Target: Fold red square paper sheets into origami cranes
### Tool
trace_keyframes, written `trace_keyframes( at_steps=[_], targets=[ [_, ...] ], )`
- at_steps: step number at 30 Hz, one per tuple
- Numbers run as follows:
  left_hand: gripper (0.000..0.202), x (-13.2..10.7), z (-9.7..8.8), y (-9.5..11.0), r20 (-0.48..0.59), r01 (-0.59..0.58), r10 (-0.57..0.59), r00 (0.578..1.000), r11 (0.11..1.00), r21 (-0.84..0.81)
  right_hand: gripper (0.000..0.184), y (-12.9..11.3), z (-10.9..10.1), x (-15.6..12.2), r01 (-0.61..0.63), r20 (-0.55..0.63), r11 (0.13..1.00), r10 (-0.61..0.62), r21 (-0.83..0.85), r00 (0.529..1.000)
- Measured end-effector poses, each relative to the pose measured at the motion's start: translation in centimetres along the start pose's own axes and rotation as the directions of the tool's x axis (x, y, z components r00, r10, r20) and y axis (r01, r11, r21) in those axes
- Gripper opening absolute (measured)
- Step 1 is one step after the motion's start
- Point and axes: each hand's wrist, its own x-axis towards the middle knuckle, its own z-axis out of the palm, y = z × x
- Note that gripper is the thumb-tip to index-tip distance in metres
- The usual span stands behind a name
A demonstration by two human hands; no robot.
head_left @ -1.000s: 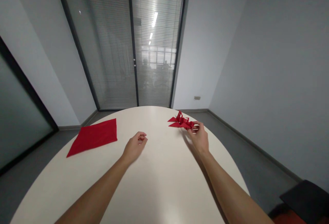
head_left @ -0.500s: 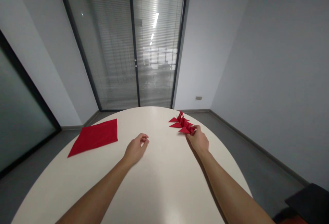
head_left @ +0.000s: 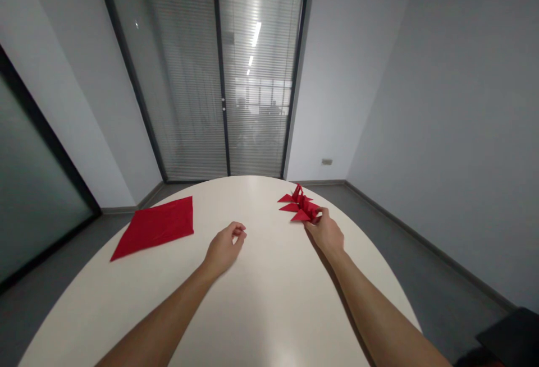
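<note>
A small folded red paper figure [head_left: 300, 205] lies on the white round table [head_left: 261, 294] at the far right. My right hand [head_left: 325, 231] pinches its near end with closed fingers. My left hand [head_left: 224, 248] rests near the table's middle, fingers loosely curled with nothing visible in them. A flat red square sheet [head_left: 156, 228] lies on the table at the far left, well apart from both hands.
Beyond the table stand glass doors with blinds [head_left: 219, 75] and grey walls. A dark glass panel [head_left: 29, 187] runs along the left. A dark object [head_left: 505, 336] sits on the floor at the lower right.
My right hand has shifted slightly along the folded figure while holding it. My left hand has barely moved. The view has tilted a little.
</note>
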Motion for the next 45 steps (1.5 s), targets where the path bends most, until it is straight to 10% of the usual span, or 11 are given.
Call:
trace_keyframes(
  at_steps=[10, 20, 29, 35, 42, 45],
  targets=[
    [0.018, 0.0, -0.1, 0.0, -0.066, -0.052, 0.056, 0.996, 0.996, 0.071, 0.037, 0.3, 0.3, 0.0, 0.026, -0.018, 0.999, -0.026, 0.024, 1.000],
    [0.031, -0.4, -2.0, 1.1, -0.180, -0.046, 0.175, 0.968, 0.827, 0.560, 0.043, -0.2, 0.0, -0.3, -0.007, 0.006, 0.999, 0.008, -0.033, 1.000],
    [0.062, 0.0, -4.8, -0.9, -0.294, 0.406, -0.291, 0.910, 0.493, 0.770, 0.038, -0.8, -1.1, -0.7, 0.035, -0.191, 0.985, -0.002, 0.167, 0.982],
    [0.054, -1.7, -2.8, 3.6, -0.081, 0.181, -0.210, 0.974, 0.516, 0.837, 0.036, -0.8, -1.1, -1.1, 0.102, -0.198, 0.969, -0.058, 0.225, 0.979],
    [0.037, -3.3, -0.8, 7.3, 0.250, -0.171, 0.006, 0.968, 0.745, 0.645, 0.039, -1.1, -1.1, -1.4, 0.131, -0.168, 0.968, -0.096, 0.213, 0.981],
    [0.046, -2.9, -0.9, 5.4, 0.094, -0.115, 0.069, 0.993, 0.716, 0.688, 0.039, -1.0, -1.2, -1.4, 0.140, -0.179, 0.966, -0.101, 0.219, 0.979]
  ],
)
